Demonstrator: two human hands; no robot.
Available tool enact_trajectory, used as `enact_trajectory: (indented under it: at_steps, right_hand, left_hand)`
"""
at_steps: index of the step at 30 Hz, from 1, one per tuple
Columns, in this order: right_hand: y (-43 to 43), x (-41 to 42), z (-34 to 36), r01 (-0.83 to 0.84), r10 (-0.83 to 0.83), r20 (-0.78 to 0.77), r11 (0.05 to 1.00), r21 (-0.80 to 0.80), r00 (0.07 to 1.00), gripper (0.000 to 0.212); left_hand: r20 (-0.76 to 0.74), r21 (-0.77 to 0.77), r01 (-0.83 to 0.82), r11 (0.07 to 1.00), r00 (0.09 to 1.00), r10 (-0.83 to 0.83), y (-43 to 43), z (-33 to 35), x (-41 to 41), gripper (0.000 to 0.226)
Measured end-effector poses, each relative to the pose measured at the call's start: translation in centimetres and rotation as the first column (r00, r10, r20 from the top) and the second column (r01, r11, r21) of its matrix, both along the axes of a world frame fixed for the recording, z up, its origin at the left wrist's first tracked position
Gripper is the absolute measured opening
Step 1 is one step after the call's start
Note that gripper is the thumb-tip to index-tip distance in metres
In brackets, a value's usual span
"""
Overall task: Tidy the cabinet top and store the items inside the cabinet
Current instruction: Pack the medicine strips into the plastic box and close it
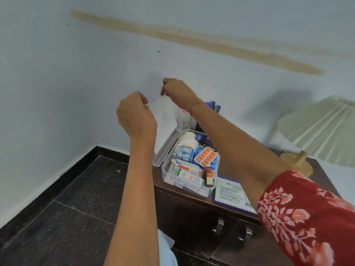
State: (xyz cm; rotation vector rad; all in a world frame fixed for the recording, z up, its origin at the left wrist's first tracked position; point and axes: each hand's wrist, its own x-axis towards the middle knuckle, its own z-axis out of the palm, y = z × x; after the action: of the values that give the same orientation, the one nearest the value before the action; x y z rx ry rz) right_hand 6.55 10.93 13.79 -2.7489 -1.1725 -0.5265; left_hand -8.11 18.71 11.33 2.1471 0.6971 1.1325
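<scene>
A clear plastic box [208, 192] full of medicine packs, an orange blister strip [206, 155] and small bottles stands at the left end of the dark wooden cabinet top [322, 175]. Its clear lid [165, 121] stands raised on the box's left side. My left hand [135, 116] and my right hand [177, 91] both pinch the lid's upper edge, high above the box. A white leaflet with a purple border [230, 192] lies right of the box.
A lamp with a pleated pale shade [322, 129] and wooden base [297, 160] stands at the right. Blue pens [214, 106] stick up behind my right wrist. Two cabinet doors with metal handles [220, 225] sit below. Dark tiled floor lies left, the wall behind.
</scene>
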Motion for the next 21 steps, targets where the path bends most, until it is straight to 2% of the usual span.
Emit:
enact_trajectory:
  at_steps: [3, 6, 13, 21]
  right_hand:
    - [-2.8, -0.8, 1.0, 0.033, -0.031, 0.1, 0.999, -0.023, 0.995, 0.031]
    - [-5.9, -1.9, 1.6, 0.081, -0.079, 0.111, 0.997, -0.009, 0.991, 0.028]
    - [-12.0, -4.6, 0.0, 0.241, -0.243, 0.01, 0.965, 0.1, 0.97, 0.023]
    - [-15.7, -7.8, -3.4, 0.317, -0.303, -0.122, 0.941, 0.117, 0.945, 0.02]
  left_hand:
    - [0.018, 0.054, 0.087, 0.995, 0.996, -0.088, -2.6, 1.0, -0.7, 0.024]
    - [-0.012, 0.099, 0.185, 0.978, 0.983, -0.185, -4.9, 1.7, -1.3, 0.024]
    - [-0.17, 0.154, 0.374, 0.914, 0.922, -0.348, -8.5, 1.8, -3.2, 0.019]
    - [-0.344, 0.182, 0.476, 0.86, 0.85, -0.398, -9.9, -1.8, -5.0, 0.015]
